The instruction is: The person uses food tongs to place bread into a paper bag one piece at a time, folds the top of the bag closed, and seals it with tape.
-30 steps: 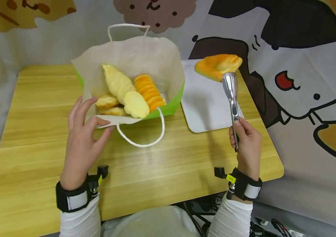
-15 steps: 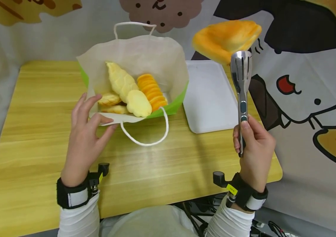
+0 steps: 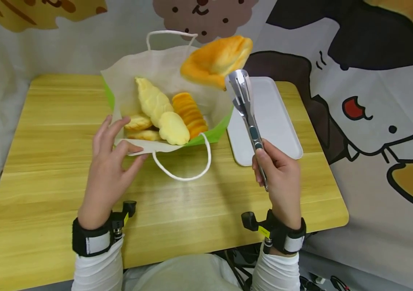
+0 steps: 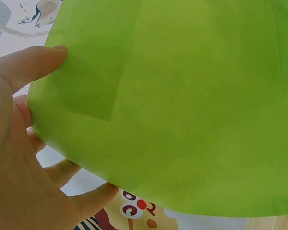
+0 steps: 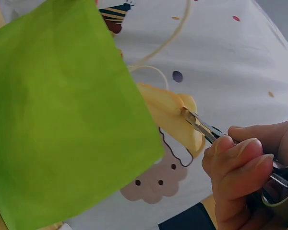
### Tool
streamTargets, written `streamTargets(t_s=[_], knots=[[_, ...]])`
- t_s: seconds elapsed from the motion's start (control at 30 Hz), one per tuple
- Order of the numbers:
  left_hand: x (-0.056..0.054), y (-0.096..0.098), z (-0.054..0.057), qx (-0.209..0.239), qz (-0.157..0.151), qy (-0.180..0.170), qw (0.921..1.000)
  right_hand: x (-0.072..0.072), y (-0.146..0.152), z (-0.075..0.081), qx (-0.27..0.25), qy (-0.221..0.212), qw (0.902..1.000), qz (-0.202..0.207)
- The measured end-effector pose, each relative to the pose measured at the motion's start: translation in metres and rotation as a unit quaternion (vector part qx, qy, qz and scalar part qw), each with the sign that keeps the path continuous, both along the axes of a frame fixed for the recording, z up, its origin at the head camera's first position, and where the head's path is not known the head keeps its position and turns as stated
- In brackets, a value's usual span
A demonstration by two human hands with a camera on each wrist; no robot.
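My right hand [image 3: 283, 178] grips metal tongs [image 3: 249, 117], whose tips pinch a golden bread [image 3: 217, 60] held up at the right side of the paper bag's opening. In the right wrist view the bread [image 5: 175, 115] is partly hidden behind the green bag [image 5: 72, 120]. My left hand [image 3: 108, 173] pinches the near rim of the green paper bag [image 3: 221, 128] between thumb and fingers. Inside the bag lie a pale braided bread [image 3: 152, 97], a pale scalloped bread [image 3: 173, 129], an orange ridged bread [image 3: 190, 115] and flatter golden breads [image 3: 142, 134].
A white tray [image 3: 268, 121] lies on the wooden table [image 3: 177, 218] to the bag's right. One white rope handle [image 3: 182, 178] droops over the bag's near side, and another [image 3: 171, 32] stands at the back. A printed cloth [image 3: 366, 81] hangs behind the table.
The tongs lifted the golden bread off the white tray, then carried it left to the bag's opening. My left hand has kept its pinch on the rim.
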State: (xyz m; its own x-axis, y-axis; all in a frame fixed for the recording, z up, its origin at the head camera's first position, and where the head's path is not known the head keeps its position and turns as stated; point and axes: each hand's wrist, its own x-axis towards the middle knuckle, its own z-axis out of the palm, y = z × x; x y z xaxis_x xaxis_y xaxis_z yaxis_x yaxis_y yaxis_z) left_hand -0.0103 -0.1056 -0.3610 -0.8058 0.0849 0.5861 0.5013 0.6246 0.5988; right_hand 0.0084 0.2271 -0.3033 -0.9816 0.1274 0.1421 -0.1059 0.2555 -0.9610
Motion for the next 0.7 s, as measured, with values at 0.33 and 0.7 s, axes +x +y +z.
streamTargets(t_s=[0.33, 0.7], knots=[[0.001, 0.001, -0.001, 0.004, 0.0, 0.002, 1.0, -0.011, -0.009, -0.005, 0.073, -0.006, 0.9969, 0.028], [0.001, 0.001, 0.0, -0.007, 0.002, 0.0, 1.0, -0.02, -0.012, -0.008, 0.12, -0.015, 0.9927, 0.009]])
